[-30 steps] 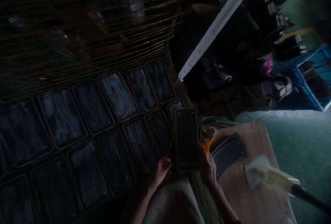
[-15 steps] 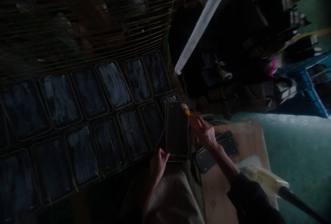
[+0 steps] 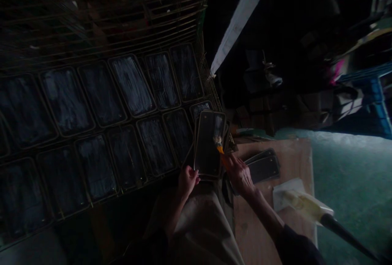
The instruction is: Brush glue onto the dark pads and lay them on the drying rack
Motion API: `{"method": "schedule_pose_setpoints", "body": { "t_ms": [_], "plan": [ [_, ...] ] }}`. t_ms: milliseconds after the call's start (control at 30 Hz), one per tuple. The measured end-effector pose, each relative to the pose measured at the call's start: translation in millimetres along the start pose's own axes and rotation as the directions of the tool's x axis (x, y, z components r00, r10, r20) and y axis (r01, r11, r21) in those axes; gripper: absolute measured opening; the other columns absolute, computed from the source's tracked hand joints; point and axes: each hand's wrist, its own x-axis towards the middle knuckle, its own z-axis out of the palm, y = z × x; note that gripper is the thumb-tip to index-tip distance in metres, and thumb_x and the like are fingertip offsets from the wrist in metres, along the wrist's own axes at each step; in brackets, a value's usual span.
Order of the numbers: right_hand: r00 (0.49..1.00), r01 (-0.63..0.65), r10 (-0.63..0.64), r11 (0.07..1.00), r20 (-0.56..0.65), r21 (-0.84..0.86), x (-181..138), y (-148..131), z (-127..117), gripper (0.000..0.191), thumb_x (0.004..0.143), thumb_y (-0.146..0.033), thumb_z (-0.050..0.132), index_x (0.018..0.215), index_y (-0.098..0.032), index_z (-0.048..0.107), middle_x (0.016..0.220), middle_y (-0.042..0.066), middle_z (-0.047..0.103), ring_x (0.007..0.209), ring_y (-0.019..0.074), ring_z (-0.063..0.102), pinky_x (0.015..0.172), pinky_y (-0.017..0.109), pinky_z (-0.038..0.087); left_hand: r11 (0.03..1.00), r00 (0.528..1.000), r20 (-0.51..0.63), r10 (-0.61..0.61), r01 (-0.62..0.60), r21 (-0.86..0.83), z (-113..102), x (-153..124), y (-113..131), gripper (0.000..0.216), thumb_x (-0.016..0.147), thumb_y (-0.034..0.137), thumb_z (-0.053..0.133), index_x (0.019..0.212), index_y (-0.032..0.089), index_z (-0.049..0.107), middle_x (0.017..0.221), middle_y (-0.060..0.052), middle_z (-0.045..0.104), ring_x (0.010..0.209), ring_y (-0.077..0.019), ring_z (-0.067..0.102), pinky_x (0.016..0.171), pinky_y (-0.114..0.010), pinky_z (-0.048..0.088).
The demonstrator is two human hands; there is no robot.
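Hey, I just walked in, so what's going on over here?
A person's right hand holds an orange-handled brush, its bristles on a dark panel that the left hand holds by its near left corner. A pale streak shows beyond the bristles. To the left, similar panels with pale smears lie in rows.

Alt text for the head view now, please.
The right hand holds a brush against a dark panel, whose lower left corner the left hand grips. Rows of streaked panels lie on a wire rack at left; other panels lie on a board at right.
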Motion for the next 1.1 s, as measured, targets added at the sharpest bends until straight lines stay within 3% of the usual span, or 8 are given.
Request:
{"method": "schedule_pose_setpoints", "body": {
  "t_ms": [267, 467, 533, 667, 833, 967, 1100],
  "plan": [
    [0.98, -0.057, 0.025, 0.986, 0.197, 0.157, -48.4, -30.5, 3.3, 0.028, 0.098, -0.016, 0.04, 0.122, -0.021, 0.055, 0.086, 0.004, 0.061, 0.073, 0.0157, 0.057, 0.063, 0.025, 0.041, 0.987, 0.999, 0.05, -0.014, 0.022, -0.159, -3.0, -0.5, -4.8, 0.04, 0.07, 0.049, 0.072, 0.077, 0.02, 0.044, 0.057, 0.004, 0.06, 0.051, -0.0192, 0.069, 0.045, -0.025, 0.055],
    [0.964, -0.128, 0.042, 0.937, 0.261, 0.324, -27.4, -17.6, -4.1, 0.027, 0.1, -0.024, 0.04, 0.121, -0.023, 0.058, 0.089, 0.003, 0.067, 0.071, 0.0135, 0.064, 0.06, 0.02, 0.043, 0.985, 0.998, 0.067, -0.011, 0.023, -0.173, -2.5, 0.2, 2.9, 0.037, 0.069, 0.043, 0.073, 0.087, 0.02, 0.051, 0.06, 0.004, 0.06, 0.05, -0.0162, 0.067, 0.043, -0.022, 0.054],
    [0.973, -0.126, 0.044, 0.925, 0.228, 0.359, -4.6, -0.8, -6.4, 0.028, 0.101, -0.028, 0.039, 0.119, -0.023, 0.059, 0.093, 0.004, 0.069, 0.074, 0.0145, 0.066, 0.062, 0.021, 0.045, 0.987, 0.998, 0.069, 0.015, -0.004, -0.158, -2.5, 1.9, 2.6, 0.037, 0.068, 0.042, 0.072, 0.089, 0.019, 0.052, 0.06, 0.004, 0.061, 0.047, -0.0153, 0.066, 0.041, -0.023, 0.054],
    [0.996, -0.083, 0.092, 0.955, -0.018, 0.286, 47.8, 28.9, -20.3, 0.029, 0.101, -0.033, 0.042, 0.118, -0.02, 0.06, 0.098, 0.006, 0.068, 0.08, 0.0164, 0.065, 0.067, 0.023, 0.048, 0.987, 0.996, 0.069, 0.051, -0.04, -0.155, -3.8, 5.1, 1.3, 0.04, 0.068, 0.042, 0.073, 0.093, 0.017, 0.054, 0.06, 0.003, 0.061, 0.044, -0.014, 0.063, 0.04, -0.022, 0.053],
    [0.973, -0.035, 0.048, 0.998, -0.227, 0.058, 89.0, 31.7, -36.5, 0.031, 0.101, -0.033, 0.041, 0.124, -0.019, 0.057, 0.099, 0.007, 0.064, 0.086, 0.0184, 0.061, 0.073, 0.026, 0.046, 0.989, 0.997, 0.073, 0.032, -0.021, -0.144, -5.3, 5.9, 4.8, 0.039, 0.067, 0.042, 0.074, 0.091, 0.017, 0.056, 0.057, 0.003, 0.061, 0.042, -0.0138, 0.062, 0.038, -0.021, 0.051],
    [0.985, 0.034, -0.035, 0.999, -0.169, -0.006, 87.0, 20.8, -15.5, 0.031, 0.101, -0.027, 0.041, 0.128, -0.02, 0.054, 0.1, 0.008, 0.063, 0.087, 0.0199, 0.059, 0.075, 0.029, 0.045, 0.988, 0.998, 0.057, 0.033, -0.024, -0.153, -4.8, 5.6, 5.8, 0.038, 0.067, 0.04, 0.074, 0.091, 0.017, 0.056, 0.057, 0.004, 0.061, 0.042, -0.0129, 0.061, 0.038, -0.021, 0.051],
    [0.994, 0.11, -0.111, 0.991, 0.008, 0.072, 44.3, -1.6, 9.3, 0.032, 0.1, -0.022, 0.041, 0.131, -0.02, 0.05, 0.096, 0.008, 0.062, 0.084, 0.0195, 0.059, 0.074, 0.029, 0.045, 0.987, 0.997, 0.051, 0.049, -0.041, -0.154, -5.0, 6.4, 3.7, 0.038, 0.067, 0.04, 0.073, 0.092, 0.017, 0.057, 0.059, 0.003, 0.062, 0.042, -0.0128, 0.062, 0.038, -0.021, 0.051]
  ]
}}
